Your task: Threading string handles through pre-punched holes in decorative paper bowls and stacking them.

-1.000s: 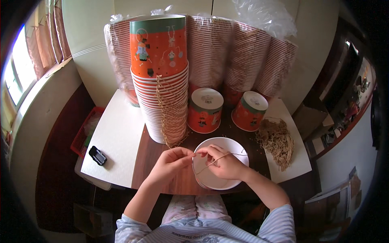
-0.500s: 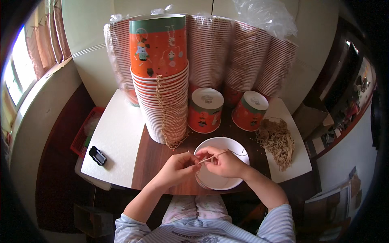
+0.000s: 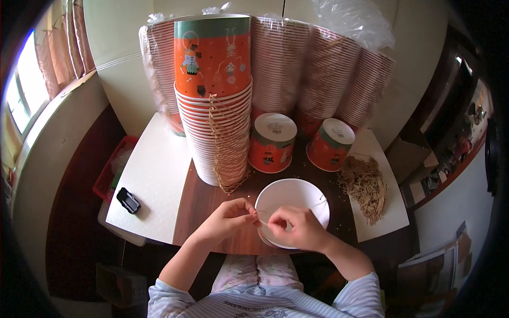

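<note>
A white paper bucket (image 3: pixel 297 196) stands open-side up at the table's near edge. My left hand (image 3: pixel 230 217) and my right hand (image 3: pixel 294 228) meet at its near-left rim, and both pinch a thin tan cord (image 3: pixel 261 213) there. The cord's other end shows at the bucket's far right rim. A tall stack of orange printed buckets (image 3: pixel 214 100) with tan cord handles hanging down its side stands just behind my left hand.
Two upside-down orange buckets (image 3: pixel 272 142) (image 3: pixel 331 144) stand behind the white one. A heap of tan cords (image 3: pixel 366 185) lies on a white board at right. Bagged bucket stacks (image 3: pixel 318 69) line the wall. A small black device (image 3: pixel 128 200) lies on the left white board.
My hands have drawn closer together and shifted to the bucket's near-left rim, with the cord now short between them.
</note>
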`<state>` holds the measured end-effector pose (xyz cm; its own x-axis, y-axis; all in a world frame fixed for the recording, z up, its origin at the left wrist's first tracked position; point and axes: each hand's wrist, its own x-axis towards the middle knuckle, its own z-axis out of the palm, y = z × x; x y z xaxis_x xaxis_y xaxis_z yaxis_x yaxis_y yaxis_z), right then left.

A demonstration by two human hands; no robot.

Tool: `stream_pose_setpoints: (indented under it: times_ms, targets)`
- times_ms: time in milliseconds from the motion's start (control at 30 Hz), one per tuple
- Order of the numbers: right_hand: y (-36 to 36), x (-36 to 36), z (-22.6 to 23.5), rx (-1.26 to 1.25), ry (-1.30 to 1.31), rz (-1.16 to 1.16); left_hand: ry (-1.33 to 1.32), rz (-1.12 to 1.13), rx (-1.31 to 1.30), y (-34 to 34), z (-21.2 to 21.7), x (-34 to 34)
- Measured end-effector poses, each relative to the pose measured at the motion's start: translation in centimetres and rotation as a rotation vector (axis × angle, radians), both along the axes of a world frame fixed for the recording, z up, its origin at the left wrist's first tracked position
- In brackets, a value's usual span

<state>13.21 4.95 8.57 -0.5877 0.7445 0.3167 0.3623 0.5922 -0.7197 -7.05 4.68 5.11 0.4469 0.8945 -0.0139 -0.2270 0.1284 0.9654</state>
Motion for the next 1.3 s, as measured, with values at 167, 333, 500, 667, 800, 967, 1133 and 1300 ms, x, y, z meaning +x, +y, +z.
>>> stream_pose_setpoints:
  times_ms: [167, 333, 500, 667, 800, 967, 1133, 1300]
  targets:
    - [-2.0, -1.4, -0.5, 0.372, -0.107, 0.054, 0.027, -0.028, 0.034, -0.2, -0.2, -0.4]
    - [-0.7, -1.2, -0.2, 0.369, -0.117, 0.005, 0.303, 0.056, 0.211, -0.9, -0.4, -0.4]
    - [1.0, -1.6, -0.9, 0.23, -0.05, 0.031, 0.446, 0.149, 0.32, -1.2, 0.4, 0.2]
    - [0.9, -1.8, -1.1, 0.167, -0.031, 0.048, 0.384, 0.152, 0.305, -1.1, 0.2, 0.1]
    - [0.5, -2.1, -1.2, 0.138, -0.03, -0.002, 0.25, 0.167, 0.264, -1.2, -0.1, 0.2]
    - [0.5, -1.8, -1.2, 0.194, -0.046, -0.002, 0.204, 0.181, 0.228, -1.3, -0.8, -0.1]
    - [0.5, -1.5, -0.9, -0.03, 0.02, 0.004, 0.248, 0.326, 0.245, -2.3, -2.0, -0.2]
    - [0.6, -1.2, -1.3, -0.043, 0.009, -0.013, 0.692, 0.48, 0.572, -3.7, -1.5, 0.5]
